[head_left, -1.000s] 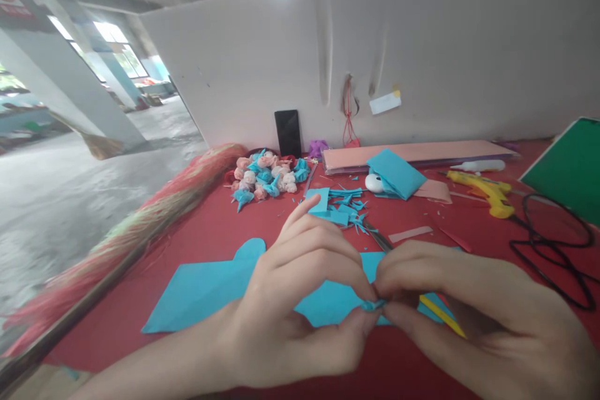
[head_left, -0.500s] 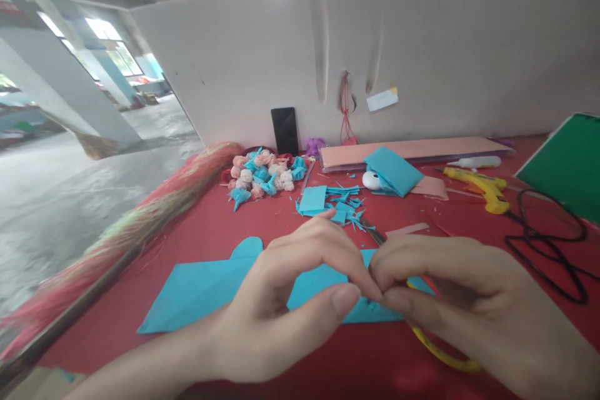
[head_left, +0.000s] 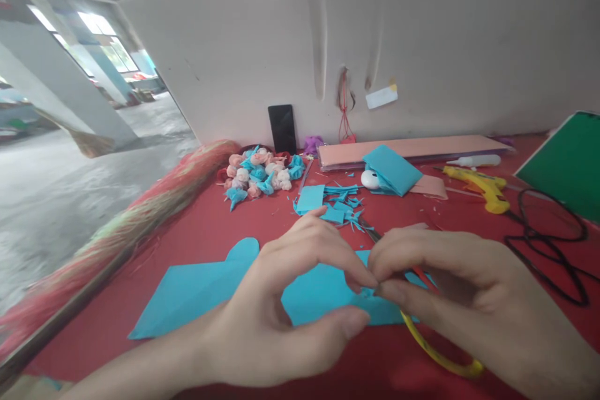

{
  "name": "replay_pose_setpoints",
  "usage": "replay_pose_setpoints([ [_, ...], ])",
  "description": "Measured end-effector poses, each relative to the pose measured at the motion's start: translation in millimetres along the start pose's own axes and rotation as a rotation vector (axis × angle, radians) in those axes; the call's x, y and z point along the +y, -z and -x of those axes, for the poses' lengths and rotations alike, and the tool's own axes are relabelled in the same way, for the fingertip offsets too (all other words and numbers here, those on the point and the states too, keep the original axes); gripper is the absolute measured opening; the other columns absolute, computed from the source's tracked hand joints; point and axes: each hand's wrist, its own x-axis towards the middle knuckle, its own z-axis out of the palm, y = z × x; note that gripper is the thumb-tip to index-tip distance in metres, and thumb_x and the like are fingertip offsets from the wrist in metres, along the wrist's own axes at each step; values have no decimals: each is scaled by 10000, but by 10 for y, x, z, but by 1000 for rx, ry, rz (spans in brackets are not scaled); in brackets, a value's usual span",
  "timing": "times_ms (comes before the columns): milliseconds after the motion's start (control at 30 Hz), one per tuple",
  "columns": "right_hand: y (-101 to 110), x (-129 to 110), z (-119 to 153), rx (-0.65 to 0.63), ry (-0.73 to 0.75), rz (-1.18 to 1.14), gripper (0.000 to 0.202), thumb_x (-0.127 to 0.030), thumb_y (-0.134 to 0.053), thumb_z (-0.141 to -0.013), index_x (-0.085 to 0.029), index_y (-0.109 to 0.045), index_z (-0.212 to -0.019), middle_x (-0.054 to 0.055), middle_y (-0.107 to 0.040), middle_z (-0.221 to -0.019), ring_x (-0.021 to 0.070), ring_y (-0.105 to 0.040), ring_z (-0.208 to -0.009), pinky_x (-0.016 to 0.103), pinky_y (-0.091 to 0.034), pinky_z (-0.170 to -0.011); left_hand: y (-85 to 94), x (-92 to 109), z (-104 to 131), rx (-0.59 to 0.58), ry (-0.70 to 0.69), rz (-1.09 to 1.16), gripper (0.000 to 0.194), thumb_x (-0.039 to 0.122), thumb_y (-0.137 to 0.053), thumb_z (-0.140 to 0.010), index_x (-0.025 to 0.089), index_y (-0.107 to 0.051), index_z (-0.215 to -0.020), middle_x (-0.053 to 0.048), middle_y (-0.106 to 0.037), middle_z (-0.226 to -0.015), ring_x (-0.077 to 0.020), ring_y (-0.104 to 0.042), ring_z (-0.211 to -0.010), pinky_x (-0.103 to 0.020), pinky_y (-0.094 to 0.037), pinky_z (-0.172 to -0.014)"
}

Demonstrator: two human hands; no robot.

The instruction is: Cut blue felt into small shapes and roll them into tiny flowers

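Note:
My left hand (head_left: 300,306) hovers over blue crepe paper (head_left: 187,294), its thumb and forefinger apart. The left forefinger's tip meets the fingertips of my right hand (head_left: 450,300). My right thumb and forefinger are pinched together; whatever is between them is too small or hidden to make out. Some crumpled blue shows just below the pinch, and I cannot tell whether it is held or lies on the sheet. Under the right hand lie scissors (head_left: 440,356) with a yellow handle loop, partly covered.
Paper roses (head_left: 262,172) are heaped at the back left, near a standing phone (head_left: 282,129). Blue scraps (head_left: 335,203) lie mid-table. A yellow glue gun (head_left: 482,186) with a black cord (head_left: 553,240) lies right. A fringed red bundle (head_left: 154,200) edges the table.
My left thumb has dropped away from the forefinger, widening the gap between them. My right hand stays pinched in nearly the same place. The view has shifted slightly.

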Motion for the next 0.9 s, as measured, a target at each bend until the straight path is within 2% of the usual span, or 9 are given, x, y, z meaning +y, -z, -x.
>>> replay_pose_setpoints([
  [100,-6,42,-9,1,27,43,153,-106,-617,-748,-255,-623,-717,-93,-664,-677,55,-611,-620,108,-477,-568,-17,-67,-24,51,-74,-99,239,30,-625,-711,154,-571,-908,-9,-623,-814,-127,-555,-786,-310,-428,-834],
  [233,-50,84,-21,11,53,61,142,-112,-618,-749,-253,-612,-731,-90,-647,-671,53,-593,-600,114,-476,-546,-27,-113,-44,95,-109,-200,199,14,-609,-716,157,-579,-851,0,-625,-760,-117,-561,-751,-290,-449,-815],
  [400,-84,105,-22,1,49,85,132,-117,-610,-753,-245,-609,-724,-78,-645,-663,59,-594,-599,119,-480,-549,-17,-89,-43,121,-122,-323,172,30,-608,-705,172,-576,-794,20,-617,-715,-111,-574,-721,-382,-377,-986],
  [500,-72,81,-32,-7,-12,54,125,-126,-623,-737,-246,-628,-704,-73,-664,-667,68,-604,-603,121,-481,-543,-7,-64,-48,115,-135,-362,156,32,-593,-717,173,-574,-780,26,-615,-703,-102,-576,-701,-409,-347,-1016],
  [767,-103,60,-94,-25,-153,-56,97,-223,-634,-753,-240,-670,-664,-46,-668,-614,91,-590,-583,142,-460,-511,43,-115,-52,69,-147,-343,161,23,-595,-722,165,-593,-796,13,-622,-712,-111,-566,-715,-318,-444,-855],
  [900,-118,110,-128,-11,-210,-52,92,-213,-635,-749,-243,-661,-665,-53,-679,-640,84,-600,-584,121,-469,-515,193,-151,-105,-22,-112,-368,146,59,-597,-753,167,-591,-851,-6,-643,-803,-127,-576,-783,-291,-447,-824],
])
